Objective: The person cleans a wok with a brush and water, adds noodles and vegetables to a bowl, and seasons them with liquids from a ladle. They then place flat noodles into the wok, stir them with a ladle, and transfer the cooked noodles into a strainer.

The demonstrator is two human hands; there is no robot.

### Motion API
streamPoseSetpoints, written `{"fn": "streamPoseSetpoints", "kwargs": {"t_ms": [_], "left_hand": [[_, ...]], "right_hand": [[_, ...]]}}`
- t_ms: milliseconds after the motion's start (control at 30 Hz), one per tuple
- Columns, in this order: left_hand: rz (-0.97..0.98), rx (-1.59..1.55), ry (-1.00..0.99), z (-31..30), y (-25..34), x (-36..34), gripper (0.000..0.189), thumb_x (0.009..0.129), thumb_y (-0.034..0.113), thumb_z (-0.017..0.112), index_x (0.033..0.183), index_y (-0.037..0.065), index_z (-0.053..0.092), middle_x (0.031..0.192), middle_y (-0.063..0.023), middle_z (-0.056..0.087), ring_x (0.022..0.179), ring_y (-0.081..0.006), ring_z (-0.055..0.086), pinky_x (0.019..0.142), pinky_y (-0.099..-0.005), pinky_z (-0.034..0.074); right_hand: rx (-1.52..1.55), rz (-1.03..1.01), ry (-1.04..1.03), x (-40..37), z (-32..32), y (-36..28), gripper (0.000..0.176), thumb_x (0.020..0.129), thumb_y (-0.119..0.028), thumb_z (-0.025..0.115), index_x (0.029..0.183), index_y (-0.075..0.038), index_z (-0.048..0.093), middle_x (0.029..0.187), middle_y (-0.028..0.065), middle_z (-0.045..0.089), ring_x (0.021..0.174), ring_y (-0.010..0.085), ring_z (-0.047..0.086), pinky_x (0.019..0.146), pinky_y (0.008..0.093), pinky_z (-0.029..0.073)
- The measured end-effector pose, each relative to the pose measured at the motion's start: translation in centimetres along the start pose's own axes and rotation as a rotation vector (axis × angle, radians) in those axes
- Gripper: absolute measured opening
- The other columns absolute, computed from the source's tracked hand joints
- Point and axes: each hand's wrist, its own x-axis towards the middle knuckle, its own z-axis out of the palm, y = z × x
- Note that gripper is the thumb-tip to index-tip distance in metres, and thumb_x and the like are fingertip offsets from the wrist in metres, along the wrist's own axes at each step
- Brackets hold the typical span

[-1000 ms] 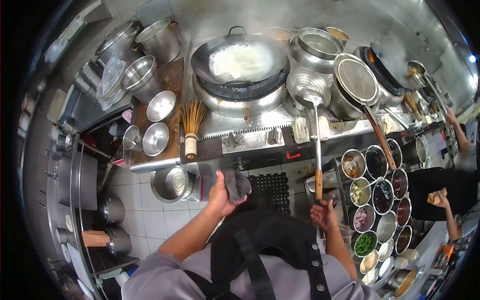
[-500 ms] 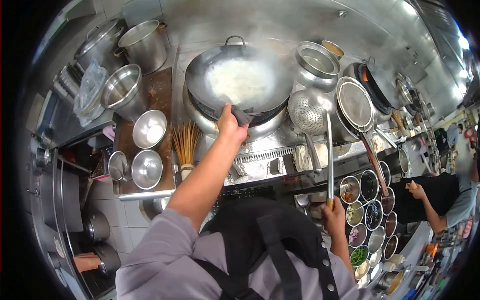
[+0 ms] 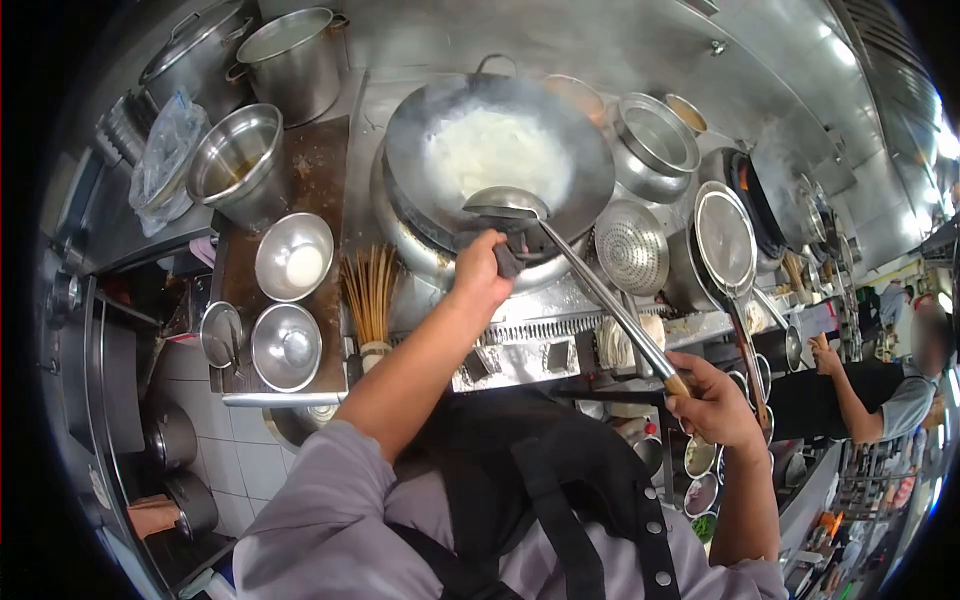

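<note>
A large dark wok (image 3: 402, 180) sits on the round burner, with pale, whitish, steaming contents (image 3: 490, 150) in its middle. My left hand (image 3: 482, 274) is closed on a folded dark cloth (image 3: 509, 258) at the wok's near rim. In my right hand (image 3: 722, 408) is the wooden grip of a long-handled ladle (image 3: 612, 302), its metal shaft slanting up and left. The ladle's bowl overlaps the near part of the wok, just above the cloth.
Right of the wok are a perforated skimmer (image 3: 632, 246), a metal pot (image 3: 655, 145) and a mesh strainer (image 3: 725, 240). A bamboo brush (image 3: 368, 300) and metal bowls (image 3: 287, 347) stand to the left. A co-worker (image 3: 850, 400) is at far right.
My right hand has raised and swung the ladle from over the skimmer leftward to the wok's near side. My left hand keeps its hold on the cloth at the rim.
</note>
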Motion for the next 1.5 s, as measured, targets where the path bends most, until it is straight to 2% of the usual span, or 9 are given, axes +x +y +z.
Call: {"fn": "streamPoseSetpoints", "kwargs": {"t_ms": [467,533,667,800,867,1000,1200,1267,1500], "left_hand": [[0.088,0.06,0.024,-0.6,-1.6,1.0,0.004,0.086,0.0,0.06,0.085,-0.004,0.06,0.087,-0.0136,0.06,0.075,-0.0279,0.064,0.068,-0.0438,0.057],[0.083,0.005,-0.024,-0.3,-1.8,0.1,0.004,0.085,-0.001,0.061,0.085,-0.005,0.06,0.088,-0.0131,0.06,0.075,-0.028,0.064,0.067,-0.0438,0.057],[0.053,0.047,-0.027,-1.2,-2.0,0.8,0.007,0.087,0.001,0.061,0.091,-0.003,0.057,0.088,-0.0144,0.062,0.077,-0.0292,0.065,0.073,-0.0432,0.058],[0.086,0.072,-0.017,-1.1,-2.1,0.7,0.007,0.086,0.001,0.062,0.091,-0.003,0.057,0.088,-0.0143,0.062,0.077,-0.0294,0.065,0.073,-0.0437,0.057],[0.098,0.069,-0.009,-1.4,-2.3,0.6,0.008,0.086,0.001,0.062,0.091,-0.002,0.057,0.088,-0.0143,0.061,0.076,-0.0294,0.064,0.073,-0.0436,0.057],[0.109,0.045,-0.016,-0.3,-1.4,-0.3,0.01,0.085,0.001,0.063,0.092,-0.002,0.056,0.089,-0.0139,0.059,0.075,-0.0292,0.062,0.071,-0.0429,0.057],[0.101,0.079,-0.025,-0.9,-0.9,0.0,0.006,0.086,0.002,0.062,0.088,-0.004,0.06,0.087,-0.0122,0.06,0.074,-0.0255,0.063,0.068,-0.0397,0.057],[0.131,0.068,-0.064,-0.5,-0.7,-0.5,0.006,0.086,0.001,0.062,0.089,-0.003,0.06,0.087,-0.0129,0.06,0.075,-0.0266,0.064,0.069,-0.0401,0.057],[0.097,0.077,-0.061,-1.2,-0.9,0.0,0.011,0.087,0.005,0.061,0.095,0.002,0.054,0.092,-0.012,0.059,0.081,-0.0269,0.062,0.072,-0.0419,0.056]], "right_hand": [[-0.198,-0.205,0.244,14.8,3.7,0.8,0.058,0.088,-0.008,0.069,0.142,-0.008,0.05,0.079,0.0063,0.063,0.053,0.0092,0.052,0.049,0.0279,0.044],[-0.137,-0.212,0.228,16.7,4.3,0.8,0.06,0.089,-0.004,0.065,0.145,-0.009,0.045,0.072,0.0002,0.055,0.049,0.007,0.048,0.044,0.0245,0.04],[0.044,-0.137,0.139,18.3,6.0,-1.0,0.052,0.093,-0.008,0.063,0.141,-0.013,0.043,0.073,0.0027,0.057,0.05,0.0103,0.052,0.041,0.027,0.042],[0.496,-0.116,-0.06,19.3,6.6,-2.0,0.038,0.097,-0.012,0.061,0.131,-0.012,0.045,0.075,0.0061,0.058,0.051,0.0114,0.052,0.04,0.0267,0.043],[0.964,-0.013,-0.266,19.0,6.4,-2.1,0.028,0.098,-0.013,0.06,0.122,-0.014,0.046,0.078,0.0086,0.057,0.051,0.0114,0.05,0.039,0.026,0.042],[1.215,0.108,-0.433,16.9,5.6,-1.1,0.017,0.1,-0.017,0.057,0.116,-0.019,0.051,0.081,0.0095,0.054,0.05,0.0105,0.047,0.037,0.0233,0.039],[1.042,0.06,-0.366,9.7,4.7,-1.1,0.028,0.097,-0.013,0.059,0.124,-0.011,0.051,0.078,0.0109,0.054,0.046,0.0113,0.046,0.036,0.0238,0.04],[0.73,0.011,-0.23,7.6,3.8,-1.1,0.036,0.095,-0.007,0.061,0.128,-0.01,0.05,0.076,0.012,0.056,0.045,0.0129,0.048,0.036,0.0247,0.04],[0.566,-0.174,0.134,2.7,2.3,1.6,0.055,0.091,-0.001,0.062,0.141,-0.009,0.042,0.073,0.0055,0.058,0.047,0.0108,0.051,0.043,0.0232,0.043]]}}
